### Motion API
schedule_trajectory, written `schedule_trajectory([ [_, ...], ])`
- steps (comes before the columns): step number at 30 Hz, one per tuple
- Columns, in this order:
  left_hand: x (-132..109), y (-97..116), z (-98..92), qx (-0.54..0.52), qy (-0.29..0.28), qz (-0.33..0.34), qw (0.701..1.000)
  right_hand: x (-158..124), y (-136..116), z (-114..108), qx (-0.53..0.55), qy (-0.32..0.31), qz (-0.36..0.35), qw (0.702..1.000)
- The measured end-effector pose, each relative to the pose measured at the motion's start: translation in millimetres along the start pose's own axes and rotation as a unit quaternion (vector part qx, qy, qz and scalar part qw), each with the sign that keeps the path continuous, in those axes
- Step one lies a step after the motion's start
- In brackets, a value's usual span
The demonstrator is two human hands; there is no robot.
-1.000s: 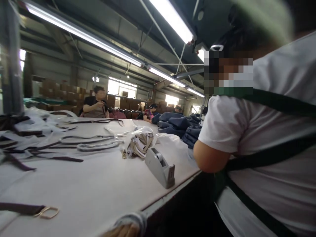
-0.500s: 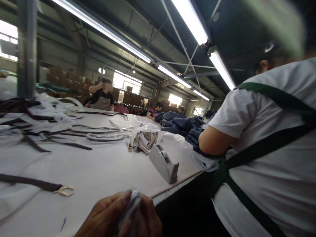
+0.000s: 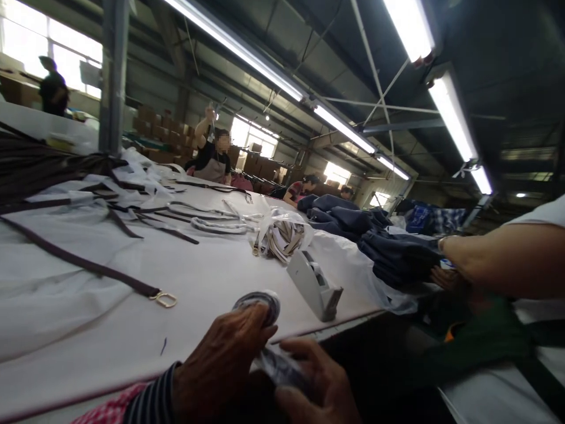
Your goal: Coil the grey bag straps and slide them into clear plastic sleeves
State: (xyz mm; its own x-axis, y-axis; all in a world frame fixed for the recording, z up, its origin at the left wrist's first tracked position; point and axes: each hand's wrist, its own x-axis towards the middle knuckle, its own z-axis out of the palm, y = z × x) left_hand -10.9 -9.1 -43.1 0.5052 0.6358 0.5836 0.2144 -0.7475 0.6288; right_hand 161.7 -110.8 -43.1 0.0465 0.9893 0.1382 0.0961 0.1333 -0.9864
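Observation:
My left hand is closed around a dark coiled belt in clear plastic, just above the front edge of the table. My right hand is closed on the loose end of the plastic wrap, to the right of the coil. Part of the coil is hidden behind my left fingers. On the tabletop to the left lies a dark brown belt with a gold buckle. A grey tape dispenser stands just beyond my hands.
A plastic bag of coiled tan belts lies behind the dispenser. More belts in plastic spread across the white table. Dark blue cloth is heaped at right, where a co-worker's arm reaches in. Other people work farther back.
My hands have moved apart and come higher into view, showing the coil. The co-worker on the right has shifted away to the right. My view has turned somewhat left.

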Motion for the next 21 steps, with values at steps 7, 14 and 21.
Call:
schedule_trajectory([
  [7, -16, 25, -22.7, -0.215, -0.094, -0.157, 0.959, 46, -37, -27, -0.231, 0.010, -0.147, 0.962],
  [14, 30, 57, -33.3, -0.405, -0.141, -0.245, 0.869, 53, -6, 19, -0.227, 0.200, -0.283, 0.910],
  [21, 57, 64, -52.0, -0.456, -0.209, -0.238, 0.831, 78, -18, -4, -0.281, 0.143, -0.285, 0.905],
])
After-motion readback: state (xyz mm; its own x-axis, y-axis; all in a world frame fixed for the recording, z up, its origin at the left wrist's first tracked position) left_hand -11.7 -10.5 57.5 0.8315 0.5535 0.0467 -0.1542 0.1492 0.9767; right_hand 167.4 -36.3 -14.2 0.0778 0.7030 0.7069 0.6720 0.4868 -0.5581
